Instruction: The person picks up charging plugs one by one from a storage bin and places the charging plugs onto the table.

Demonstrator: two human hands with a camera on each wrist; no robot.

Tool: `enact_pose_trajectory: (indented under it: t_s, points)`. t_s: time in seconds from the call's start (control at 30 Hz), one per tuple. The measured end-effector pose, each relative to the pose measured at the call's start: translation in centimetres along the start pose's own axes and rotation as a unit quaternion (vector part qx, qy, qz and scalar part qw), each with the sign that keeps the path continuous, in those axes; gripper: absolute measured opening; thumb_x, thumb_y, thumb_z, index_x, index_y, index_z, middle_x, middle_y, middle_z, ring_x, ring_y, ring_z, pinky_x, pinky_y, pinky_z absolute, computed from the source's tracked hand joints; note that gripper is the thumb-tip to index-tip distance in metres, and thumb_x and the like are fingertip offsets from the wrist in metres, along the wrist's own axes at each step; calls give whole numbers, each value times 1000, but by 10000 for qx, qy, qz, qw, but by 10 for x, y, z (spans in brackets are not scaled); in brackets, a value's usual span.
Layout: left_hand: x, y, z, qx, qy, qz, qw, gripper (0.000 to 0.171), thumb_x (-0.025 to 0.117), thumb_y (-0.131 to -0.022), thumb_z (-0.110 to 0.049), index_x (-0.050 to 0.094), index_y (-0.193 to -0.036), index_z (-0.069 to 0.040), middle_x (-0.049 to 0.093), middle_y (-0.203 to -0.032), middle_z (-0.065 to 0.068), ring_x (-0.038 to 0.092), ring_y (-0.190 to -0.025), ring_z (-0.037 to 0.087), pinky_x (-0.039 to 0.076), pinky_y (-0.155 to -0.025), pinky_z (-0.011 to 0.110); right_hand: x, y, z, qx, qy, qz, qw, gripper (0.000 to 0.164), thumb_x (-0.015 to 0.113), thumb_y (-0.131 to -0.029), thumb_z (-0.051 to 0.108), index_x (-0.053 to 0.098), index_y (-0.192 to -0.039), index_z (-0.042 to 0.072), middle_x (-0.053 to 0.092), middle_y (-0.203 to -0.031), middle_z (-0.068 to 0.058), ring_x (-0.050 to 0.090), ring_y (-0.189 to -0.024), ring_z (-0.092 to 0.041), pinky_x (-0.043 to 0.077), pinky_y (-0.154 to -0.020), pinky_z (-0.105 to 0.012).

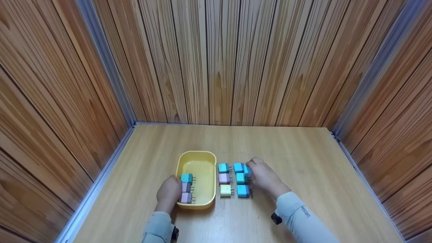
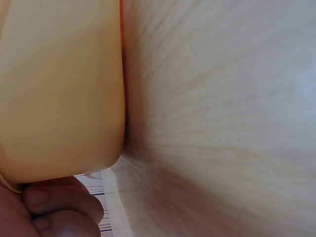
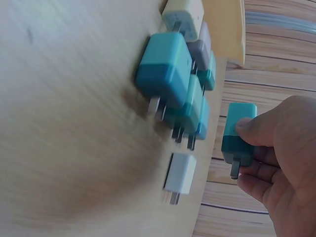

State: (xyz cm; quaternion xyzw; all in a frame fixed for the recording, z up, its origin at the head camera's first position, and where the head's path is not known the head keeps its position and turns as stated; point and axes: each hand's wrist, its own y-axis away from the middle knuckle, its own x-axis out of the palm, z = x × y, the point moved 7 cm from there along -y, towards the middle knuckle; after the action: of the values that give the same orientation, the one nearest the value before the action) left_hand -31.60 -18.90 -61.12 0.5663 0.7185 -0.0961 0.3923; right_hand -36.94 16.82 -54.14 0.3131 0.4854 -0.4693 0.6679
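My left hand [image 1: 168,192] grips the left wall of a yellow plastic bin [image 1: 198,205]; its curled fingers [image 2: 69,203] show at the rim in the left wrist view. Inside, along that wall, lie a teal plug charger [image 1: 186,178] and two purple ones [image 1: 185,197], prongs pointing right. My right hand [image 1: 265,177] pinches a teal plug charger [image 3: 239,133] between thumb and fingers, its prongs downward in the right wrist view. Beside that hand lie several blue and teal chargers [image 1: 242,191], and a white charger [image 3: 180,173] shows in the right wrist view.
Between bin and right hand, a column holds a teal charger [image 1: 223,167], a purple one [image 1: 223,178] and a cream one [image 1: 225,190]. All rest on a wooden table [image 1: 303,152]. Wood-plank walls [image 1: 222,67] enclose its back and sides.
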Motion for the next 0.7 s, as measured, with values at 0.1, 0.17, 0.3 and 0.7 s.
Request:
enact_pose_trajectory:
  t_s: [0.1,0.17,0.3,0.7]
  points:
    - [0,0,1,-22,94,22,10000,31,38,-108,-28,59,-118,-7,62,-97,8,60,-84,24,47,-72,36,0,2,-5,-63,129,-64,9999,47,67,-95,4,57,-141,9,56,-134,-8,56,-126,-25,46,-109,-45]
    - [-1,0,0,58,0,-33,10000,31,38,-107,-28,59,-117,-7,62,-95,8,60,-83,23,47,-71,36,1,2,-9,-59,182,-77,9998,47,67,-95,5,57,-140,8,56,-134,-9,56,-126,-26,45,-109,-45]
    - [-3,0,-3,235,-297,-158,9992,31,38,-106,-26,61,-113,-5,62,-91,7,58,-79,23,46,-69,37,5,2,-19,60,186,-55,9998,46,65,-96,5,56,-141,6,56,-135,-10,55,-127,-27,44,-111,-47]
    - [-2,-1,-1,88,-219,-70,9997,31,37,-107,-27,59,-113,-6,60,-93,8,58,-81,24,45,-70,36,15,12,-43,509,-348,73,9981,46,57,-104,12,50,-149,9,52,-144,-10,50,-137,-29,40,-113,-52]
